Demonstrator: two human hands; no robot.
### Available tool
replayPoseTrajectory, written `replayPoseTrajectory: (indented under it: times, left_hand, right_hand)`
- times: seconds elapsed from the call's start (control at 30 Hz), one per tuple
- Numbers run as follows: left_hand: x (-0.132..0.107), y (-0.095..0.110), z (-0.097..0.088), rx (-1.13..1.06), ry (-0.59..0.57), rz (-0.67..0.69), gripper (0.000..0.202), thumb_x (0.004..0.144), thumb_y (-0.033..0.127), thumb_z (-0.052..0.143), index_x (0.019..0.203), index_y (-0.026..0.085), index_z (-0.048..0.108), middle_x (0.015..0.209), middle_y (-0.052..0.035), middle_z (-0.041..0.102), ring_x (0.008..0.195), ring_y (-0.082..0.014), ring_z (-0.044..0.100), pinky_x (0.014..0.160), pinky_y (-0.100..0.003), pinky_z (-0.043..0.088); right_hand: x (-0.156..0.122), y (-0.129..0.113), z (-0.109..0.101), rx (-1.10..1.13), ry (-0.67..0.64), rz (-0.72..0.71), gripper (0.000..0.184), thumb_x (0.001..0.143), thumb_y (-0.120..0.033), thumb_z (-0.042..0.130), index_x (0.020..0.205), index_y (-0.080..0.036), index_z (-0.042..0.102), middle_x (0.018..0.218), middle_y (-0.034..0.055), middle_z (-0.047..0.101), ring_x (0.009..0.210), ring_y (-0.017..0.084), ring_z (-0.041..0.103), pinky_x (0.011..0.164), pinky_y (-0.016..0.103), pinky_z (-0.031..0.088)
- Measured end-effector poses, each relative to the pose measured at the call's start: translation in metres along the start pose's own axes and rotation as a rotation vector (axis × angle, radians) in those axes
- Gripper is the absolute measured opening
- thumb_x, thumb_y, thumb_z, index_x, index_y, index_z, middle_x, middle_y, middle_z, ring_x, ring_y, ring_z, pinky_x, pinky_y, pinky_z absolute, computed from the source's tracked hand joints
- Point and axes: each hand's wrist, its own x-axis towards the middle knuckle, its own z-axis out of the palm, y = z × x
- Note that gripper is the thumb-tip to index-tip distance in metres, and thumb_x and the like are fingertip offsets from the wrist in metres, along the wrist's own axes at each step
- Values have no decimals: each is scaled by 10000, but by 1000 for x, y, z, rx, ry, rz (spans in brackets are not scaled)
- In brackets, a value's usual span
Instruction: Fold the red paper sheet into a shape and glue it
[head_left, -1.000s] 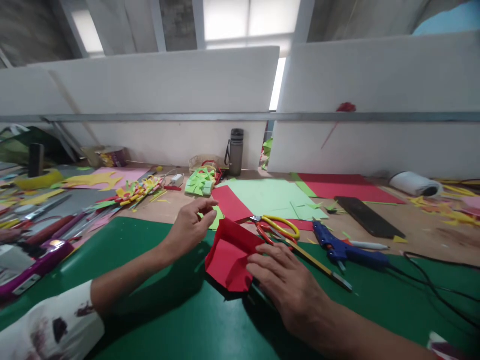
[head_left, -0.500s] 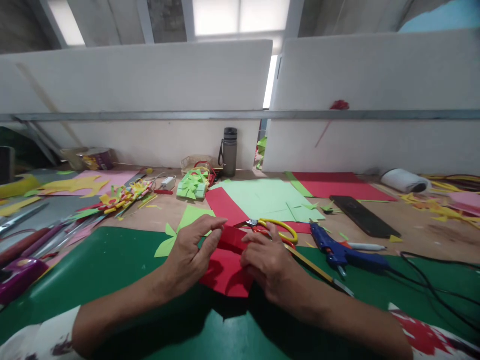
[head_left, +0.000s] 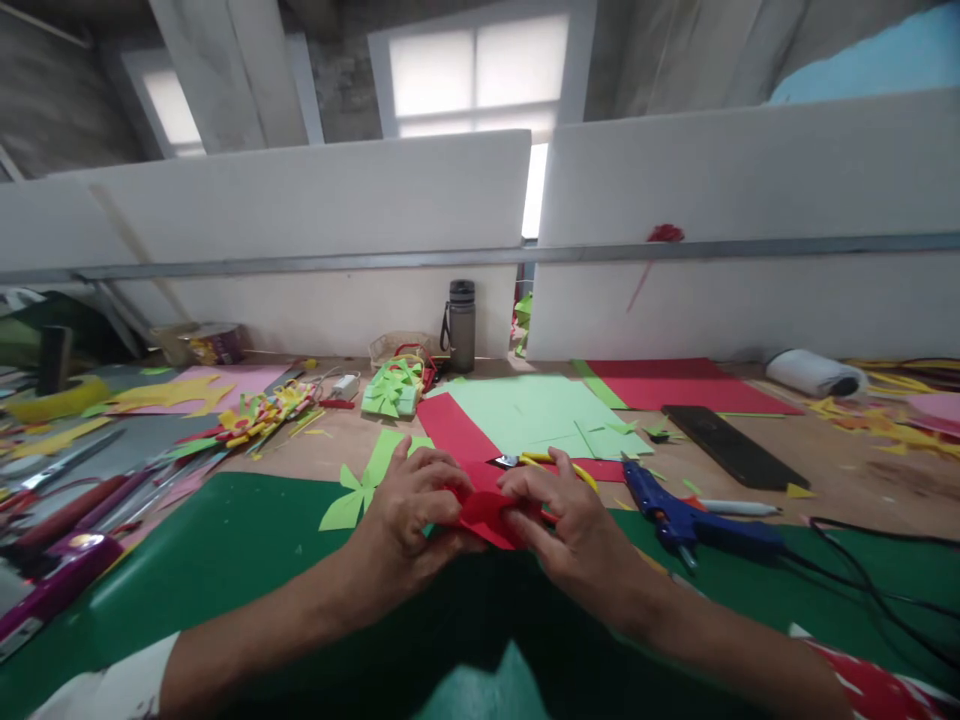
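Observation:
A piece of red paper (head_left: 491, 515) is bent between my two hands, above the green mat (head_left: 255, 540). My left hand (head_left: 416, 510) grips its left side with fingers curled. At its right side, my right hand (head_left: 559, 510) pinches the paper between thumb and fingers. Just behind my right hand lie scissors with yellow handles (head_left: 586, 478), partly covered by it. A light green paper cutout with leaf shapes (head_left: 352, 495) rests close behind my left hand. To the right of my right hand is a blue glue gun (head_left: 679, 515).
Sheets of pale green paper (head_left: 532, 405) and red paper (head_left: 675, 382) lie toward the back. A black phone (head_left: 731, 445), a grey bottle (head_left: 462, 330) and folded green paper pieces (head_left: 391, 390) stand or lie around. The glue gun's black cable (head_left: 862, 580) trails rightward.
The red paper, flat and creased before, is now lifted and bent over between my hands. Both hands have closed in on it. The view has tilted slightly upward.

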Motion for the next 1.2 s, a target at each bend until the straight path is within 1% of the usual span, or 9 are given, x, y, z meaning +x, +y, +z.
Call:
replayPoseTrajectory:
  times: [0.17, 0.3, 0.43, 0.57, 0.63, 0.73, 0.83, 0.97, 1.2]
  left_hand:
    - [-3, 6, 0, 68, -35, -59, 155, 806, 197, 639, 657, 182, 596, 675, 36, 619, 706, -150, 545, 987, -478, 219]
    - [-5, 8, 0, 170, -4, -50, 302, 875, 300, 569, 599, 175, 559, 576, 42, 565, 601, -127, 493, 942, -424, 266]
    - [-3, 9, -3, 134, -36, -63, 349, 901, 379, 527, 616, 192, 601, 592, 38, 578, 575, -116, 504, 879, -377, 302]
    - [-1, 10, -5, 55, -126, -41, 247, 900, 379, 530, 754, 257, 688, 664, 29, 623, 655, -138, 547, 922, -390, 283]
    - [-1, 9, -4, 42, -150, -25, 224, 893, 359, 542, 756, 261, 691, 681, 27, 630, 687, -146, 557, 950, -401, 262]
    - [-1, 10, -4, 32, -160, -15, 222, 875, 325, 571, 698, 234, 667, 674, 28, 628, 684, -144, 555, 955, -402, 254]
    - [0, 12, -5, 12, -171, -32, 145, 854, 269, 609, 726, 227, 664, 696, 31, 642, 685, -141, 555, 939, -397, 265]
    - [1, 15, -7, 6, -201, -76, 105, 799, 161, 650, 702, 200, 640, 715, 29, 657, 705, -144, 564, 959, -420, 256]
    - [0, 16, -10, 26, -288, -167, 124, 788, 149, 636, 682, 192, 589, 738, 33, 644, 763, -158, 577, 992, -476, 226]
  right_hand:
    - [0, 3, 1, -61, 81, -83, 124, 821, -96, 482, 826, -219, 495, 875, -16, 628, 861, 170, 595, 1027, 604, 83]
    - [0, 0, -1, -141, 261, -288, 137, 840, -93, 487, 902, -212, 516, 992, 52, 619, 995, 219, 564, 991, 543, 235]
    - [1, -4, -8, -83, 237, -377, 171, 884, -141, 471, 1023, -200, 550, 1009, 87, 622, 1031, 225, 546, 921, 432, 399]
    - [5, -6, -13, 20, 57, -257, 350, 873, -140, 474, 1211, -221, 514, 1180, 90, 602, 1132, 224, 512, 954, 425, 410]
    - [6, -8, -13, 99, -51, -198, 320, 856, -143, 504, 1156, -233, 567, 1127, 62, 634, 1061, 208, 552, 938, 413, 413]
    - [7, -9, -12, 214, -118, -109, 143, 847, -183, 537, 919, -221, 654, 918, 21, 676, 889, 180, 591, 839, 364, 443]
    - [6, -10, -12, 228, -92, -6, 112, 848, -220, 539, 800, -206, 639, 835, 10, 656, 825, 169, 579, 763, 331, 442]
    - [6, -12, -13, 153, -12, 12, 139, 867, -242, 483, 821, -203, 609, 817, 16, 639, 784, 164, 568, 723, 331, 427]
    - [8, -9, -12, 203, 38, 125, 166, 885, -270, 449, 784, -194, 556, 747, 7, 605, 633, 133, 529, 564, 269, 412]
